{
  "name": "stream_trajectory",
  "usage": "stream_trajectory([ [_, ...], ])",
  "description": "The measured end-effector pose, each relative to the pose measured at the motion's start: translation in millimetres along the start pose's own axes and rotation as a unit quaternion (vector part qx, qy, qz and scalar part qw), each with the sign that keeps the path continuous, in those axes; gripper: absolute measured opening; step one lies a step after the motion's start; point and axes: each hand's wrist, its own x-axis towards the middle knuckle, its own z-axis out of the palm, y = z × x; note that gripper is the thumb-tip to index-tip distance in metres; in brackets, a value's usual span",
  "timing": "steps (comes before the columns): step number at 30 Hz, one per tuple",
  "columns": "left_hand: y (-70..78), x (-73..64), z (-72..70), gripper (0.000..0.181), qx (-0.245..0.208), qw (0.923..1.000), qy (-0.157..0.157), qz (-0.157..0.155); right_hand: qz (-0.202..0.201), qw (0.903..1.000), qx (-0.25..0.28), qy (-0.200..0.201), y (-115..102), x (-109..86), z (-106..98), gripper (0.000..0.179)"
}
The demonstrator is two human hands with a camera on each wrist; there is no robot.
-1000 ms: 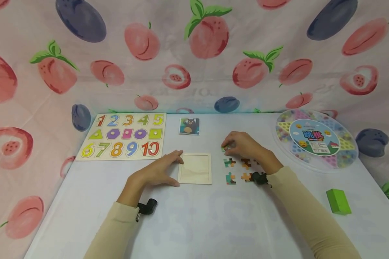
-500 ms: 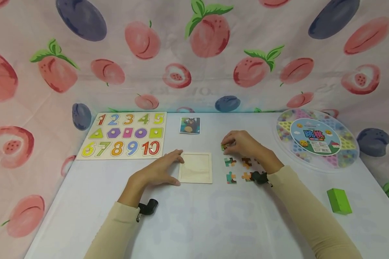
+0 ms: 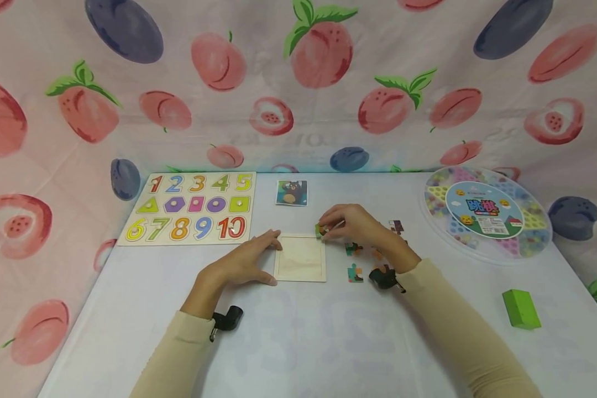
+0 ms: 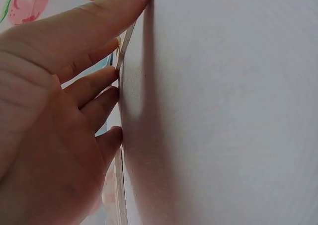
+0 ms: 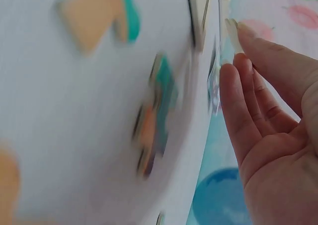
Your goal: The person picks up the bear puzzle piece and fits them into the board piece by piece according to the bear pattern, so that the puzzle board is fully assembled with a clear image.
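At mid-frame, the left hand (image 3: 236, 262), fingers spread, touched the left edge of the square pale-wood tray (image 3: 300, 258), seemingly steadying it, while the right hand (image 3: 354, 224) pinched a small green-patterned wooden jigsaw piece (image 3: 318, 231) by the tray's upper-right corner!

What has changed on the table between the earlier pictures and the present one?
The right hand, pinching a green-edged puzzle piece, moved left to the far right corner of the wooden puzzle tray, uncovering a dark puzzle piece. The left hand stayed at the tray's left edge; the bear card stayed put.
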Motion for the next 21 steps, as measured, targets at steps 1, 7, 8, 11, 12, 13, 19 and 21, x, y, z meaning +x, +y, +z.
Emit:
stream_trajectory([
  [1, 0.1, 0.2, -0.1, 0.068, -0.001, 1.0, 0.0, -0.001, -0.002, 1.0, 0.003, -0.003, -2, 1.3, 2, 0.032],
  [7, -1.0, 1.0, -0.6, 0.067, -0.002, 1.0, 0.002, -0.003, -0.02, 0.9997, 0.012, -0.006, -14, 8.0, 13, 0.03],
  [8, -1.3, 0.9, -0.6, 0.066, -0.002, 1.0, 0.003, -0.003, -0.022, 0.9997, 0.012, -0.006, -16, 9.1, 15, 0.03],
  [11, -1.7, 0.6, -0.5, 0.066, -0.001, 1.0, 0.005, 0.001, -0.021, 0.9996, 0.014, -0.009, -20, 12.5, 22, 0.029],
  [12, -1.7, 0.5, -0.7, 0.066, 0.0, 1.0, 0.006, 0.003, -0.02, 0.9996, 0.015, -0.009, -22, 13.9, 24, 0.028],
  [13, -1.6, 0.5, -0.8, 0.066, 0.001, 1.0, 0.007, 0.004, -0.02, 0.9996, 0.016, -0.009, -23, 15.1, 27, 0.028],
  [19, -1.5, 0.9, -1.4, 0.069, 0.005, 0.9999, 0.01, -0.002, 0.002, 1.0, 0.006, -0.007, -30, 22.4, 41, 0.024],
  [21, -1.8, 0.9, -1.0, 0.071, 0.004, 0.9999, 0.009, -0.005, 0.008, 0.9999, 0.001, -0.008, -31, 23.8, 45, 0.022],
])
